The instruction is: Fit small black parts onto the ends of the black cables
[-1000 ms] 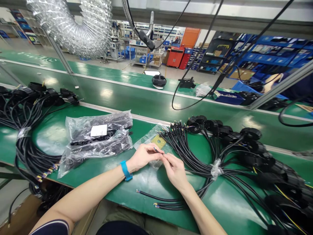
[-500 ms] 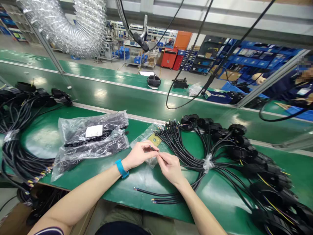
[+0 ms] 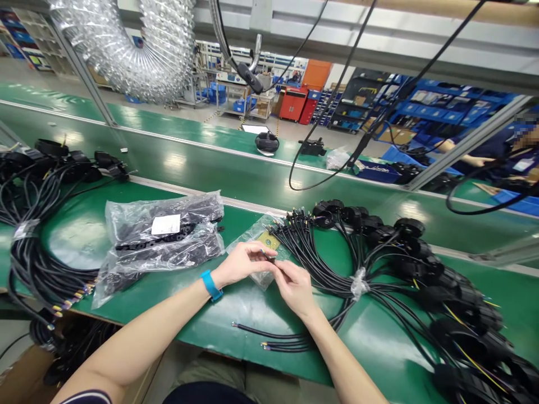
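My left hand (image 3: 242,264), with a blue band at its wrist, pinches a thin black cable end (image 3: 269,257). My right hand (image 3: 296,287) closes on the same piece from the right, and the fingertips of both hands nearly meet. Much of the cable is hidden by the fingers. Just beyond lies a clear plastic bag (image 3: 261,279) with a yellow plate (image 3: 269,240) on it. To the right spreads a tied bundle of black cables (image 3: 324,269), their bare coloured tips pointing toward the back. A few loose cable ends (image 3: 278,335) lie nearer the table's front edge.
Bagged black parts (image 3: 168,247) with a white label lie at left. Farther left is another cable bundle (image 3: 42,252). Black round housings (image 3: 455,292) line the right side. A hanging cable (image 3: 320,157) loops over the rear ledge. A person (image 3: 497,151) works beyond the frame at right.
The view has shifted slightly. My hands stay together in nearly the same place, and a little more of the dark cable end shows between the fingers.
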Demonstrator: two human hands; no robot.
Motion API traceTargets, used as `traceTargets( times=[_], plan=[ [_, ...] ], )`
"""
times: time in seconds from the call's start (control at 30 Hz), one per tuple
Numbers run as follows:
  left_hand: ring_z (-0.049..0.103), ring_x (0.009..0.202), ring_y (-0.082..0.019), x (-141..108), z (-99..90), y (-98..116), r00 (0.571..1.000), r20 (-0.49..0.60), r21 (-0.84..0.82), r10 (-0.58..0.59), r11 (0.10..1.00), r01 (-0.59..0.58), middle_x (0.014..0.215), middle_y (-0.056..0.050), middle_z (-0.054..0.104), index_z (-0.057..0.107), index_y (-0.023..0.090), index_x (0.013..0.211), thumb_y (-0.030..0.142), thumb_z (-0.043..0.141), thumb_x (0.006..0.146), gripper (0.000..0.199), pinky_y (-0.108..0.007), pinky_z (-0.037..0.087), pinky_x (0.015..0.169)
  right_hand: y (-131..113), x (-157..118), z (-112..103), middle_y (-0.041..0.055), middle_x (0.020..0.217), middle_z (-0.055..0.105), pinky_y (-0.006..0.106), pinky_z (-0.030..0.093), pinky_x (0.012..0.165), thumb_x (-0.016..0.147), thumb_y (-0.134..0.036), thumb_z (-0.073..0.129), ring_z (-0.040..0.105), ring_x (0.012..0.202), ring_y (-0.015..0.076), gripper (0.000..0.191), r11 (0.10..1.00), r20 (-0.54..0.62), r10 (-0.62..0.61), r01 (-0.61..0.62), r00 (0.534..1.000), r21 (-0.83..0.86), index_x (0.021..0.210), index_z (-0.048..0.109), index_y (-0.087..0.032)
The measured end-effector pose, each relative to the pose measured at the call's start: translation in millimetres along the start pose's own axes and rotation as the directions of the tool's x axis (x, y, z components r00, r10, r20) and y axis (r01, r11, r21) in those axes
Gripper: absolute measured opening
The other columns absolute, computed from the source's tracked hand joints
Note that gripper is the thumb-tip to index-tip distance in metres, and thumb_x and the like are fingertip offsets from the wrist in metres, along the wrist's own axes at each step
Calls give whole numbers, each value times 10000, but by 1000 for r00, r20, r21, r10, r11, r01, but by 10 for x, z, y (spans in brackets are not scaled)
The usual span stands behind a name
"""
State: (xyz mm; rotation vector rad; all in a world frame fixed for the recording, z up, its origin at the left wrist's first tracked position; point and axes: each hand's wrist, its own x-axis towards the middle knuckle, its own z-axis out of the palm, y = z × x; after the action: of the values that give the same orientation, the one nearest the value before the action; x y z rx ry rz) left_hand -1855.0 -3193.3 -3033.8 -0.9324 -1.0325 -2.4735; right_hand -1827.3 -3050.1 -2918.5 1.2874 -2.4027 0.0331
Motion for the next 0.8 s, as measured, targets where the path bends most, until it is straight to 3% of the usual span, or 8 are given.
traceTargets(
  times=[0.17, 0.23, 0.3, 0.37, 0.47, 0.6, 0.7, 0.8],
  plan=[
    [588, 902, -141, 70, -240, 116, 995, 96, 57, 9, 998, -14, 1111, -98, 590, 667, 135, 1157, 341, 776, 716, 499, -264, 487, 830, -20, 10, 15, 7, 664, 486, 230, 311, 540, 850, -93, 588, 391, 565, 72, 63, 999, -3, -17, 17, 1000, -27, 905, 599, -121],
    [588, 897, -138, 102, -419, 176, 999, 30, 151, 39, 988, -43, 1080, -80, 599, 668, 151, 1148, 367, 750, 745, 464, -261, 485, 834, -32, 10, 9, 11, 675, 498, 230, 316, 543, 846, -94, 592, 400, 568, 72, 71, 998, -11, -26, 25, 1000, -55, 911, 608, -120],
    [592, 886, -142, 129, -626, 185, 984, -157, 378, 87, 926, -21, 1038, -65, 618, 685, 159, 1078, 406, 688, 805, 369, -258, 478, 821, -47, 34, -19, 18, 721, 537, 225, 342, 562, 846, -96, 599, 429, 591, 74, 130, 994, -39, -33, 29, 999, -101, 969, 624, -127],
    [582, 850, -161, 145, -826, 123, 919, -356, 695, 171, 706, 139, 972, -68, 623, 688, 142, 1036, 378, 622, 862, 300, -283, 458, 780, -63, 108, -79, 24, 792, 574, 225, 377, 601, 853, -107, 600, 460, 624, 76, 198, 986, -76, -38, 25, 996, -165, 1047, 625, -141],
    [541, 980, -263, 150, -1028, -63, 935, -346, 929, 79, 169, 329, 991, -107, 585, 692, 124, 997, 302, 549, 900, 249, -366, 417, 820, -45, 335, -220, 27, 931, 609, 226, 421, 699, 880, -155, 590, 537, 747, 87, 213, 951, -134, -51, 7, 990, -308, 1091, 620, -154],
    [561, 935, -241, 155, -1079, -252, 955, -296, 948, 4, 122, 294, 940, -90, 580, 699, 143, 901, 210, 582, 853, 143, -338, 418, 802, 227, 682, -402, 61, 954, 591, 281, 399, 754, 937, -290, 526, 515, 888, 165, 231, 760, -171, -38, -83, 985, -645, 1029, 671, -135],
    [561, 956, -240, 155, -1052, -285, 953, -301, 948, 22, 109, 297, 967, -89, 581, 683, 138, 978, 187, 551, 865, 180, -338, 424, 821, 587, 759, -441, 112, 938, 558, 355, 366, 762, 952, -376, 482, 472, 897, 240, 333, 546, -81, 206, -183, 975, -817, 981, 702, -128],
    [554, 988, -250, 154, -1033, -286, 950, -309, 947, 34, 99, 305, 999, -105, 571, 662, 113, 1044, 178, 554, 860, 223, -340, 427, 848, 803, 646, -398, 143, 965, 544, 368, 372, 753, 946, -397, 484, 487, 904, 262, 401, 514, -22, 361, -219, 932, -830, 1102, 676, -81]
  ],
)
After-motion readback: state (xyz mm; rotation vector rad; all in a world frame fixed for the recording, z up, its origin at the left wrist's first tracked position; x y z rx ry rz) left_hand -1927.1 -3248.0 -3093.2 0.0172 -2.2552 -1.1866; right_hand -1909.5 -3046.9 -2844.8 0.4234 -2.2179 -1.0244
